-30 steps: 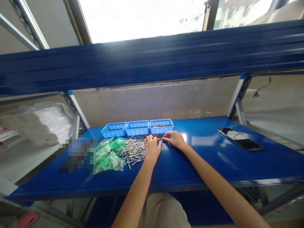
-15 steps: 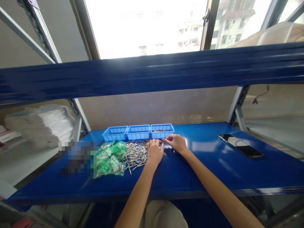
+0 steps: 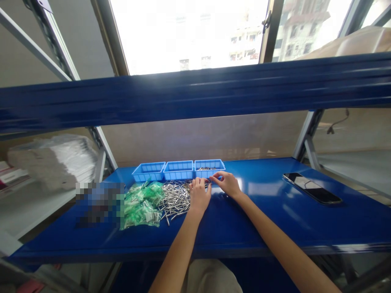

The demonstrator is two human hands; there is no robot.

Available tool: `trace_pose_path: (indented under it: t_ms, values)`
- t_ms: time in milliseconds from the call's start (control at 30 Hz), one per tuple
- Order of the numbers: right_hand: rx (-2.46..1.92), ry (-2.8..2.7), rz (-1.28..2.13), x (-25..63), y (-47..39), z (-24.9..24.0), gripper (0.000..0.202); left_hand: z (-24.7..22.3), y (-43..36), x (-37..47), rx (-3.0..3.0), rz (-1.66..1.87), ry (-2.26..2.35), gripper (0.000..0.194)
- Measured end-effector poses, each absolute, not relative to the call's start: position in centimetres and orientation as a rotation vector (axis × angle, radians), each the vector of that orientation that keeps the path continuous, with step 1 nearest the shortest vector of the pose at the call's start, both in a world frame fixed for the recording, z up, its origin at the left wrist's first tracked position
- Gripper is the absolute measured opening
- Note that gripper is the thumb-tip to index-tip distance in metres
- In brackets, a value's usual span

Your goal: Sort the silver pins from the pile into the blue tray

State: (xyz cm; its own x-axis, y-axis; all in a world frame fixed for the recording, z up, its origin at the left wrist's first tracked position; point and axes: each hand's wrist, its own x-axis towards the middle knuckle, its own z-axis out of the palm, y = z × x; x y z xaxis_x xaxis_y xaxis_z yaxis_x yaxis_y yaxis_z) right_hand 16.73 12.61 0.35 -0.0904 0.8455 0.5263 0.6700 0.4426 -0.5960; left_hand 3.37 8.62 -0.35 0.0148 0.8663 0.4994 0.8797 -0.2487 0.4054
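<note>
A heap of thin silver metal pins [image 3: 176, 198] lies in the middle of the blue table; some at its far right look darker. My left hand [image 3: 200, 193] rests on the heap's right edge, fingers stretched forward over the pins and thumb apart. Just right of it, my right hand [image 3: 227, 184] has thumb and forefinger pinched together near the left fingertips. Whatever is in that pinch is too small to make out. Behind the hands, the right blue bin [image 3: 209, 174] holds some pins.
Two more blue bins, the middle bin [image 3: 179, 174] and the left bin [image 3: 148, 176], stand in the same row. Green-tinted plastic bags [image 3: 142, 207] lie left of the heap. A phone [image 3: 311, 188] rests at the right. A blue shelf beam [image 3: 195, 95] crosses above the table.
Both hands stay almost in place over the heap's right edge, with only slight finger movement. The whole view has shifted a little.
</note>
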Motion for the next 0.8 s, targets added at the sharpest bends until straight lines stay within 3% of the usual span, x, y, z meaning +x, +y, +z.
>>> trace_pose_path:
  t_ms: [233, 500, 800]
  values:
    - [-0.966, -1.61, 0.867, 15.4, 12.5, 0.4, 0.041, 0.1, 8.5, 3.5, -2.193, -1.232, -1.893, 0.02]
    - [-0.928, -1.712, 1.041, 15.3, 11.9, 0.9, 0.041, 0.4, 8.9, 3.2, -2.015, -1.502, -1.879, 0.024]
    - [-0.948, -1.584, 1.088, 14.7, 11.3, 1.5, 0.041, 0.6, 9.0, 2.8, -1.881, -1.577, -1.909, 0.022]
